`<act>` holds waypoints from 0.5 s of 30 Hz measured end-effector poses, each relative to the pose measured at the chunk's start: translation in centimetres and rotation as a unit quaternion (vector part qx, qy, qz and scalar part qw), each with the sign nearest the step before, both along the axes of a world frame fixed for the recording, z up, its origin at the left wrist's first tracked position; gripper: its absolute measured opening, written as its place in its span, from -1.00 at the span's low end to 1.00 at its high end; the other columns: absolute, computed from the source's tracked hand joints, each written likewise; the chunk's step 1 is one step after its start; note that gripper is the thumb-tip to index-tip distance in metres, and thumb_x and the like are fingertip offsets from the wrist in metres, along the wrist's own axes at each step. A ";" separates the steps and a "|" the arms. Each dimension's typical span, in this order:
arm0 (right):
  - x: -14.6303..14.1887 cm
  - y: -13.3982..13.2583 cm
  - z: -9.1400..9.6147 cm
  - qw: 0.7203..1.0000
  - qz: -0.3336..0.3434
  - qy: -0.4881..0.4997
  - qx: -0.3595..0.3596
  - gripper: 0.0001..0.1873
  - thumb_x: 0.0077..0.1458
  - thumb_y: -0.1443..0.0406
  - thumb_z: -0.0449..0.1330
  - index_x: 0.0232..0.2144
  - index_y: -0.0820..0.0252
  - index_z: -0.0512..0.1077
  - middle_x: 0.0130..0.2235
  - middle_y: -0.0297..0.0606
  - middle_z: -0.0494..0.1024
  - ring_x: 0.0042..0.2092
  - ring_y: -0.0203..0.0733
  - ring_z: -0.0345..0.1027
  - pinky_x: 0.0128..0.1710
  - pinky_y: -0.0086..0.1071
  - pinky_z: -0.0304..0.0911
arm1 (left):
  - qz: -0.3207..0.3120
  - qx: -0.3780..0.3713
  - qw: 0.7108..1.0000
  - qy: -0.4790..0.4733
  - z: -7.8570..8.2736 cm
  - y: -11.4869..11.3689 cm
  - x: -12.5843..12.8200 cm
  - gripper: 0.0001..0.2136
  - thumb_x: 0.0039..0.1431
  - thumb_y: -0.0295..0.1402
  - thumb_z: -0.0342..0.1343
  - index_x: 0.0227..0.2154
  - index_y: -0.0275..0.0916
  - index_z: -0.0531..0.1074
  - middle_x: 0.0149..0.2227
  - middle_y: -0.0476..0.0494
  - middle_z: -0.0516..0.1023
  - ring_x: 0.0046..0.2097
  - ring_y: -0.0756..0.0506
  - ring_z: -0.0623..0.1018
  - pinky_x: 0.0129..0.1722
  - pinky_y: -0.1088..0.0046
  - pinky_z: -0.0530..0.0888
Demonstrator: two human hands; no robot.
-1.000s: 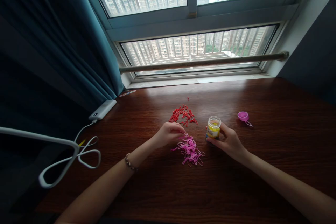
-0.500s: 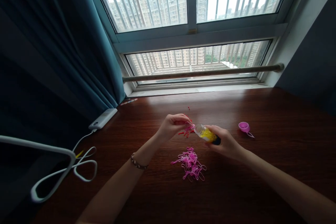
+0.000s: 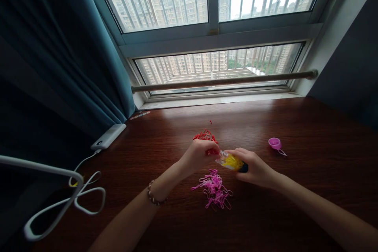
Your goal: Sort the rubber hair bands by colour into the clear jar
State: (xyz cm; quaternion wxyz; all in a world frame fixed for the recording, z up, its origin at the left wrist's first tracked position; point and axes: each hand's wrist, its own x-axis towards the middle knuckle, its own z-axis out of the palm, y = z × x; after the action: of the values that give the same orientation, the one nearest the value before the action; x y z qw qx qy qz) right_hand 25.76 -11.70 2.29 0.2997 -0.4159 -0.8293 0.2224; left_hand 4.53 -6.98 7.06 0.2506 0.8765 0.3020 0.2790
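My right hand (image 3: 256,168) grips a small clear bottle (image 3: 232,162) with yellow on its body and a dark end. The bottle lies tilted on its side, its mouth facing left. At that mouth is my left hand (image 3: 198,156), fingers curled closed; red shows by the fingertips, but what they pinch is hidden. Just beyond the left hand lies a pile of red bands (image 3: 206,135), partly covered by it. Nearer to me, below both hands, a loose heap of pink bands (image 3: 216,189) rests on the wooden table (image 3: 310,204).
A pink cup-like piece with a loop (image 3: 275,143) sits to the right. One small red bit (image 3: 210,122) lies near the window side. On the left are a white power strip (image 3: 109,136), its looped white cable (image 3: 88,210) and a blue curtain (image 3: 100,67).
My left hand has come down slightly and curled more at the bottle's mouth, uncovering more of the red pile. The pink strands at its fingertips no longer show. The bottle has lowered a little.
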 end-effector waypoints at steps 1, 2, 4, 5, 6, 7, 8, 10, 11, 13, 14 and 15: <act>-0.1 -0.1 0.0 1.000 0.003 0.002 -0.006 -0.41 -0.19 0.39 0.19 -0.01 0.15 0.26 -0.23 -0.20 0.42 -0.22 -0.14 0.27 -0.22 -0.32 0.20 | 0.003 0.007 1.000 0.003 -0.1 -0.1 0.0 -0.88 -0.01 -0.36 0.15 -0.49 -0.32 0.47 -0.55 -0.04 0.46 -0.50 0.07 0.38 -0.50 0.62 0.32; -0.1 -0.1 0.0 1.000 0.006 0.007 -0.010 -0.41 -0.19 0.39 0.19 -0.01 0.15 0.26 -0.24 -0.20 0.42 -0.22 -0.14 0.27 -0.23 -0.32 0.20 | 0.001 0.016 1.000 0.003 -0.2 -0.1 0.1 -0.89 -0.01 -0.36 0.15 -0.50 -0.32 0.46 -0.56 -0.04 0.45 -0.51 0.07 0.38 -0.51 0.62 0.32; -0.2 -0.2 0.0 1.000 0.012 0.020 -0.017 -0.42 -0.18 0.38 0.19 -0.01 0.15 0.27 -0.25 -0.21 0.43 -0.22 -0.14 0.28 -0.23 -0.33 0.20 | -0.013 0.042 0.999 -0.003 -0.3 -0.3 0.2 -0.88 0.02 -0.37 0.12 -0.51 -0.31 0.46 -0.53 -0.06 0.45 -0.48 0.06 0.39 -0.49 0.61 0.33; -0.2 -0.2 0.0 0.999 0.013 0.029 -0.019 -0.42 -0.18 0.38 0.19 -0.02 0.15 0.27 -0.25 -0.22 0.43 -0.22 -0.14 0.29 -0.23 -0.33 0.21 | -0.019 0.056 0.998 -0.010 -0.3 -0.3 0.3 -0.87 0.03 -0.36 0.10 -0.51 -0.31 0.47 -0.50 -0.09 0.46 -0.46 0.05 0.40 -0.48 0.60 0.34; -0.1 -0.1 -0.1 0.999 0.012 0.039 -0.021 -0.43 -0.19 0.38 0.20 -0.03 0.15 0.28 -0.24 -0.22 0.44 -0.22 -0.14 0.29 -0.22 -0.33 0.21 | -0.021 0.066 0.997 -0.019 -0.2 -0.4 0.4 -0.86 0.04 -0.36 0.09 -0.50 -0.30 0.48 -0.46 -0.11 0.46 -0.43 0.04 0.42 -0.46 0.58 0.35; -0.1 -0.1 -0.1 0.998 0.012 0.050 -0.023 -0.44 -0.19 0.38 0.20 -0.03 0.16 0.28 -0.22 -0.22 0.44 -0.21 -0.14 0.30 -0.21 -0.33 0.21 | -0.018 0.073 0.997 -0.026 -0.1 -0.5 0.4 -0.86 0.05 -0.35 0.09 -0.48 -0.30 0.48 -0.43 -0.14 0.46 -0.41 0.03 0.42 -0.44 0.57 0.36; -0.1 -0.1 -0.2 0.998 0.012 0.061 -0.026 -0.44 -0.18 0.38 0.20 -0.03 0.16 0.28 -0.20 -0.21 0.44 -0.20 -0.13 0.30 -0.20 -0.33 0.22 | -0.009 0.076 0.997 -0.032 0.0 -0.6 0.5 -0.86 0.05 -0.34 0.09 -0.46 -0.30 0.49 -0.41 -0.15 0.46 -0.39 0.02 0.43 -0.43 0.55 0.37; -0.1 -0.1 -0.4 0.996 0.013 0.079 -0.031 -0.43 -0.18 0.39 0.20 -0.02 0.16 0.27 -0.16 -0.21 0.43 -0.17 -0.13 0.30 -0.17 -0.32 0.22 | 0.010 0.072 0.997 -0.036 0.3 -0.8 0.5 -0.86 0.04 -0.32 0.10 -0.42 -0.30 0.47 -0.42 -0.14 0.46 -0.40 0.01 0.43 -0.40 0.53 0.38; -0.1 -0.1 -0.5 0.996 0.013 0.085 -0.033 -0.42 -0.18 0.38 0.20 -0.02 0.15 0.27 -0.14 -0.20 0.43 -0.16 -0.12 0.30 -0.16 -0.31 0.22 | 0.018 0.066 0.997 -0.037 0.4 -0.8 0.5 -0.85 0.02 -0.32 0.12 -0.40 -0.31 0.46 -0.42 -0.12 0.47 -0.40 0.02 0.43 -0.39 0.53 0.39; -0.1 -0.2 -0.6 0.995 0.013 0.094 -0.038 -0.43 -0.17 0.37 0.20 -0.02 0.15 0.27 -0.14 -0.21 0.44 -0.16 -0.12 0.31 -0.16 -0.31 0.22 | 0.025 0.053 0.997 -0.041 0.4 -1.0 0.5 -0.85 0.00 -0.32 0.14 -0.39 -0.31 0.43 -0.43 -0.10 0.49 -0.41 0.02 0.44 -0.38 0.54 0.39; -0.1 -0.2 -0.6 0.994 0.013 0.100 -0.041 -0.43 -0.17 0.36 0.20 -0.02 0.15 0.27 -0.15 -0.21 0.44 -0.16 -0.12 0.31 -0.16 -0.31 0.23 | 0.025 0.050 0.997 -0.046 0.4 -1.1 0.5 -0.85 0.01 -0.33 0.14 -0.39 -0.31 0.42 -0.43 -0.09 0.49 -0.40 0.02 0.45 -0.37 0.54 0.39; -0.2 -0.2 -0.7 0.993 0.014 0.107 -0.045 -0.43 -0.17 0.36 0.21 -0.02 0.16 0.27 -0.14 -0.21 0.44 -0.16 -0.12 0.32 -0.16 -0.31 0.23 | 0.022 0.050 0.997 -0.050 0.5 -1.1 0.5 -0.87 0.02 -0.35 0.13 -0.38 -0.31 0.41 -0.42 -0.09 0.50 -0.39 0.02 0.46 -0.36 0.54 0.40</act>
State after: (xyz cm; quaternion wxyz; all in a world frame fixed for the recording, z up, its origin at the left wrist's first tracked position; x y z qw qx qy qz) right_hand 25.61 -11.94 1.63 0.3650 -0.3910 -0.7872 0.3069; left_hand 5.05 -8.12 7.53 0.2152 0.8662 0.2939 0.3422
